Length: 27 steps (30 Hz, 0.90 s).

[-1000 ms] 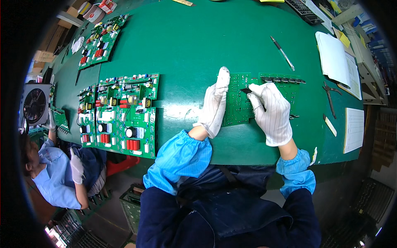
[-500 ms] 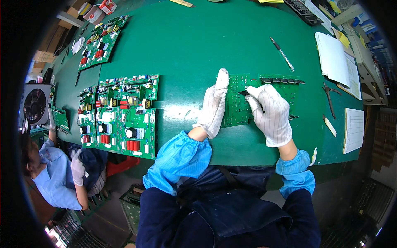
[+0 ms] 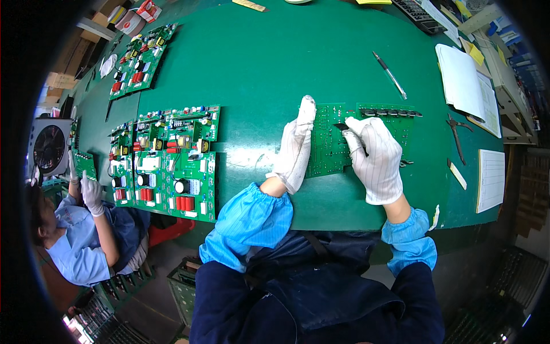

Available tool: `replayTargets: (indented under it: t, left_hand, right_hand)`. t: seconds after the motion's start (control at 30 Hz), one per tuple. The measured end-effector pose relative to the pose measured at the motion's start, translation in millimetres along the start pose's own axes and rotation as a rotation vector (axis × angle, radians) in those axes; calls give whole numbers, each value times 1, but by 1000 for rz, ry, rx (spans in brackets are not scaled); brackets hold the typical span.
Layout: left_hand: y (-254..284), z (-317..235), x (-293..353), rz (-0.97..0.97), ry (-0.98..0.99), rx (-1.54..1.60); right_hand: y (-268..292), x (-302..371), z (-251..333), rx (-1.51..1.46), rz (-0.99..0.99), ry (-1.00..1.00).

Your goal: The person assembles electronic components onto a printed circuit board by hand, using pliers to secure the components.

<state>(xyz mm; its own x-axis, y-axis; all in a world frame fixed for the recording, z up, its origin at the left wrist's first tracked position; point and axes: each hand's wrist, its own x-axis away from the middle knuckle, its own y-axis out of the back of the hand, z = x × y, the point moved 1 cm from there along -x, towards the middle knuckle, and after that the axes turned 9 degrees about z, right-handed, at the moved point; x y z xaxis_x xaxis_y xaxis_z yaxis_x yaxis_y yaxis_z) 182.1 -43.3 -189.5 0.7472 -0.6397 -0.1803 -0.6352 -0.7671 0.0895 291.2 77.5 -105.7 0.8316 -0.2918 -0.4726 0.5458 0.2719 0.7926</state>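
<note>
A green circuit board (image 3: pixel 326 157) lies in front of me with its dotted solder side up. My left hand (image 3: pixel 295 143), in a white glove, is closed along its left edge, fingers together and pointing away from me. My right hand (image 3: pixel 375 157), in a striped white glove, is over the right part of the board. Its thumb and forefinger pinch a small dark pointed blade (image 3: pixel 340 126), whose tip is at the board's surface. The rest of the blade is hidden in the glove. A row of black parts (image 3: pixel 389 112) lines the board's far right edge.
Populated circuit boards (image 3: pixel 177 166) stand to my left, with another board (image 3: pixel 140 63) farther back. A pen (image 3: pixel 389 74), pliers (image 3: pixel 456 137), a white-handled cutter (image 3: pixel 457 174) and papers (image 3: pixel 461 80) lie right. A co-worker (image 3: pixel 80 235) sits at far left beside a fan (image 3: pixel 48 145).
My right hand and the blade have shifted very slightly over the board. My left hand stays on the edge. The co-worker's nearer gloved hand has risen toward the board there.
</note>
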Motion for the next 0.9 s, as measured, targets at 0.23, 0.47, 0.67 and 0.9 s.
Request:
replayTargets:
  t: [0.23, 0.47, 0.67, 0.9]
  left_hand:
    - [33, -14, -28, 499, 268, 283]
    - [8, -28, -6, 275, 159, 219]
    - [14, -41, -23, 193, 349, 425]
    - [14, -59, -33, 87, 612, 727]
  right_hand:
    - [0, -2, 3, -66, -44, -25]
    - [-2, 2, -8, -30, -128, -72]
    - [11, -6, 14, -21, 211, 29]
    - [13, -1, 7, -126, 99, 118]
